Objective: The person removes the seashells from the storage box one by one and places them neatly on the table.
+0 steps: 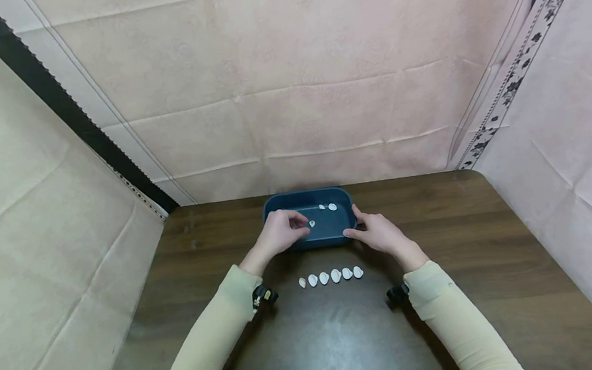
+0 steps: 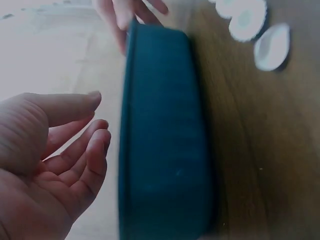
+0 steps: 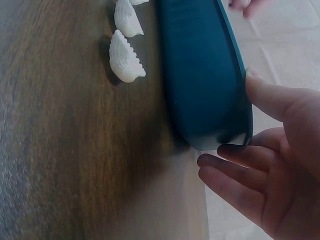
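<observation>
A blue rectangular tray (image 1: 327, 242) stands near the back edge of the table with three small white seashells inside, one of them a shell (image 1: 312, 223) close beside my left fingertips. My left hand (image 1: 283, 231) hovers over the tray's left part, its fingers loosely bent and a gap between thumb and fingers in the left wrist view; nothing shows between them. My right hand (image 1: 379, 235) grips the tray's right end, thumb (image 3: 265, 90) at the rim and fingers against the outer wall. In front of the tray, several white seashells (image 1: 335, 275) lie in a row.
The wooden table (image 1: 493, 262) extends on both sides of the tray. A pale cloth (image 1: 295, 120) hangs right behind its back edge, and more cloth hangs at left and right. Each wrist wears a small black camera (image 1: 398, 293).
</observation>
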### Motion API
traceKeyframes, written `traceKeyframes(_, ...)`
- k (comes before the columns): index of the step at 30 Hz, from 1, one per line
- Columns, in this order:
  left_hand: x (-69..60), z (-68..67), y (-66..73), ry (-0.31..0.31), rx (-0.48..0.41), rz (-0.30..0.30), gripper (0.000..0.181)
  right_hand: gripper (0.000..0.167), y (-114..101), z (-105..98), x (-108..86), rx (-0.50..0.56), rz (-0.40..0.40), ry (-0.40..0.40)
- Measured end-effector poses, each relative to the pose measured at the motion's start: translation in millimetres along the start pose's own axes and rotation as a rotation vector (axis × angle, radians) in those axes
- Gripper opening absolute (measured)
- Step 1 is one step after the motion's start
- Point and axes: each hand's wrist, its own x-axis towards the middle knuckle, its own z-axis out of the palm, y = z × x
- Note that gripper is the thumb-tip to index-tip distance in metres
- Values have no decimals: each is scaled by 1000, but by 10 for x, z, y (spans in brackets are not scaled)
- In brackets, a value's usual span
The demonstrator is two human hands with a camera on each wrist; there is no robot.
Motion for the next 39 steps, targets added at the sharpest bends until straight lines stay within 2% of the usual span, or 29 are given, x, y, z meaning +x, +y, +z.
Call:
traceKeyframes(4,246,98,-78,-17,39,-59,22,89,4,17,5,-1,-3,0)
traceKeyframes(8,410,204,-162,-39,90,-131,23,91,6,22,4,0,-3,-2)
traceKeyframes(12,489,268,-233,-59,102,-196,27,91,-14,33,-9,4,1,-2)
traceKeyframes(19,565,353,-292,-70,91,-265,29,89,-31,37,-26,21,2,0)
traceKeyframes(23,592,399,-263,-66,86,-283,28,92,-19,36,-30,26,5,-1)
traceKeyframes(28,618,415,-222,-60,109,-297,18,92,-13,34,-25,29,6,4)
traceKeyframes(32,637,414,-204,-94,119,-316,13,89,-15,31,-19,33,13,8)
traceKeyframes(39,687,410,-194,-150,155,-274,8,89,2,24,-3,25,19,10)
